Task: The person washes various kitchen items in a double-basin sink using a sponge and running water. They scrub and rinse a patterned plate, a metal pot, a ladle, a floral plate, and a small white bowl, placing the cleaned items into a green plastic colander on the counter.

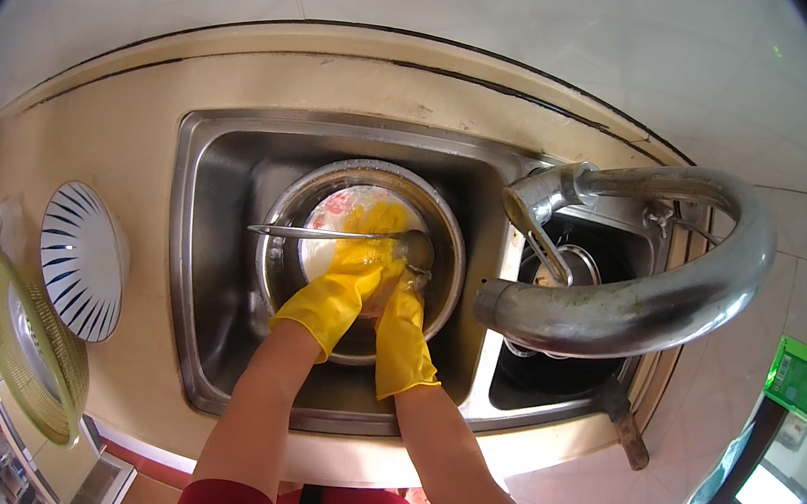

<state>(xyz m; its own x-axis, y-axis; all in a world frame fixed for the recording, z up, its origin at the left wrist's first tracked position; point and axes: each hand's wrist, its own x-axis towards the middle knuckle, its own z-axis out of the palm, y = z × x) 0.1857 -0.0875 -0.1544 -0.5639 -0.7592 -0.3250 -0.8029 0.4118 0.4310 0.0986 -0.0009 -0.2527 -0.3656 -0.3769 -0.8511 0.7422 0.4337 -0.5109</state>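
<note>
Both hands wear yellow rubber gloves and reach into a round steel basin (457, 258) standing in the left bowl of a steel sink (233, 163). My left hand (352, 268) lies over a white plate or dish with red marks (323, 231) inside the basin. My right hand (402, 312) is beside it, at a metal ladle (292, 232), whose round end lies near the fingertips and whose handle crosses above the dish and my left glove, past the basin's rim. The overlapping gloves and the ladle hide whether either hand grips anything.
A curved steel faucet (621, 324) arches over the smaller right bowl, where metal cookware (579, 266) sits. On the left are a white bowl with dark stripes (81, 261) and a green-rimmed colander (75, 370). A wooden-handled tool (627, 431) rests at the sink's right corner.
</note>
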